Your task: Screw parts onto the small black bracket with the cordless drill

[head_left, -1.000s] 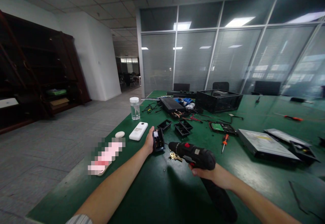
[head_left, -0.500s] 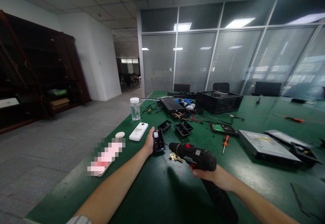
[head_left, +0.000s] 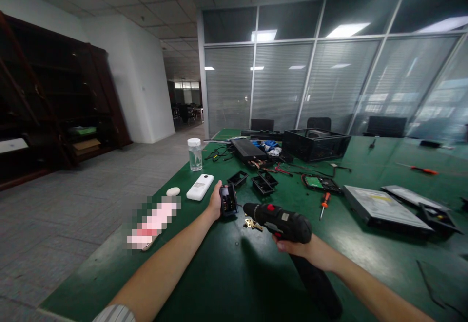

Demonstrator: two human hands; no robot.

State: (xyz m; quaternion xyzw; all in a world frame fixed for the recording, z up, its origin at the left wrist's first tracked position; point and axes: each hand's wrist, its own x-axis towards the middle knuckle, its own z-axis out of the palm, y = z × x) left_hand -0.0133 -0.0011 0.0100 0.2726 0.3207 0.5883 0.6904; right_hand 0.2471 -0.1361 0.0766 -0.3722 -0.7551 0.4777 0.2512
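My left hand (head_left: 216, 202) grips a small black plastic housing (head_left: 228, 200) by its left side, with the open face and some parts inside showing. To the right, my right hand (head_left: 300, 248) is wrapped round the handle of a black cordless drill (head_left: 281, 222) with red details. The drill's nose points left at the housing, and its thin bit reaches close to the housing's right edge; whether they touch is unclear. Below the drill's nose, brass-coloured metal pieces (head_left: 253, 224) lie on the green table (head_left: 204, 273). More black frames (head_left: 262, 184) stand behind the housing.
A white device (head_left: 200, 187), a lidded clear jar (head_left: 195, 155) and a blurred pink phone (head_left: 155, 224) are on the left. An orange screwdriver (head_left: 324, 205), a green circuit board (head_left: 315, 182) and a silver drive (head_left: 385, 210) lie right. A black case (head_left: 316, 145) stands behind.
Both hands keep nearly the same place, with the housing and the drill still held. The view has shifted very slightly.
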